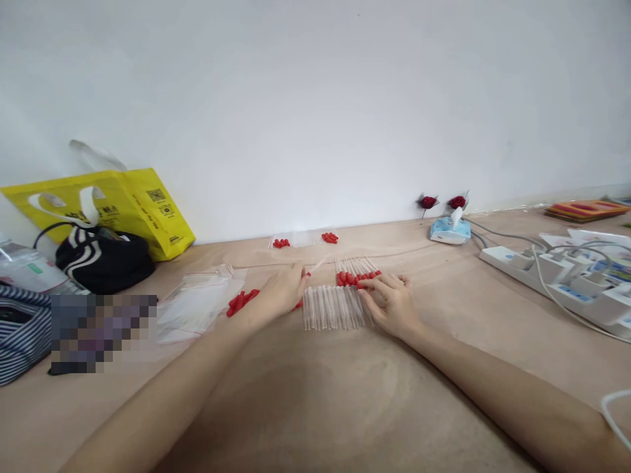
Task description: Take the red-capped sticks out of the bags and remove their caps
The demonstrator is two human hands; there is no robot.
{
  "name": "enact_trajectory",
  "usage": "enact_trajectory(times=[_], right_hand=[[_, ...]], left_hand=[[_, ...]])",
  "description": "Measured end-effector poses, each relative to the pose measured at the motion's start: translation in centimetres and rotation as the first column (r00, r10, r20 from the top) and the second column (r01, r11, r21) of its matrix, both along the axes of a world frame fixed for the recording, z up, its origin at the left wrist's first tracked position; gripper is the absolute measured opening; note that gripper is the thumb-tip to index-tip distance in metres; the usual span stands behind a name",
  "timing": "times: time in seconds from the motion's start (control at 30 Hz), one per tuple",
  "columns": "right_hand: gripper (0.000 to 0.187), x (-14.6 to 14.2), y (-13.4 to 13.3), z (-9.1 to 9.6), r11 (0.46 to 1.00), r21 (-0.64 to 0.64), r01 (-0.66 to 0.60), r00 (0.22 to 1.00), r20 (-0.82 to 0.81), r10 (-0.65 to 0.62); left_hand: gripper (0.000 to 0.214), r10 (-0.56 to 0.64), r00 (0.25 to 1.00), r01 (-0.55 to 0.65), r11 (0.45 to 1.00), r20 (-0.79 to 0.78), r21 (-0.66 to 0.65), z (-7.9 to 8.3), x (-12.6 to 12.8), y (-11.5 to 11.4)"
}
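A row of several clear plastic tubes (pixel 331 307) lies side by side on the tan table (pixel 305 394). Behind it lies a second row of tubes with red caps (pixel 355 274). My right hand (pixel 390 301) rests at the right end of the near row, fingers curled and pinching at the red caps. My left hand (pixel 283 289) is at the left end, fingers closed on a thin clear tube that points up to the right. Loose red caps (pixel 241 301) lie just left of that hand.
Clear zip bags (pixel 197 303) lie at the left, beside a black bag (pixel 101 259), a yellow bag (pixel 123 203) and striped fabric (pixel 20 338). More red caps (pixel 280 243) sit near the wall. A tissue pack (pixel 449 230) and power strips with cables (pixel 566 279) are right.
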State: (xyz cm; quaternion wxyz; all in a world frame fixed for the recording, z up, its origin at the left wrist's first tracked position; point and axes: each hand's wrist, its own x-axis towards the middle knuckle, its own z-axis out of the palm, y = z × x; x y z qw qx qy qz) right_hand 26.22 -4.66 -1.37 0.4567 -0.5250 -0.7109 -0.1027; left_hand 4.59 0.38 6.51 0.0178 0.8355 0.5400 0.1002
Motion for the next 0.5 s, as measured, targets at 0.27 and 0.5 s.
enact_trajectory(times=[0.27,0.5], right_hand=[[0.030,-1.9,-1.5,0.6,0.951,0.046,-0.307,0.912,0.301,0.279],[0.019,-3.4,-1.6,0.1,0.903,0.056,-0.427,0.870,0.299,0.393]], left_hand=[[0.018,-0.453,0.882,0.384,0.851,0.132,0.358,-6.1,-4.4,-5.4],[0.011,-0.546,0.817,0.428,0.789,0.185,0.440,-6.7,-3.6,-5.4]])
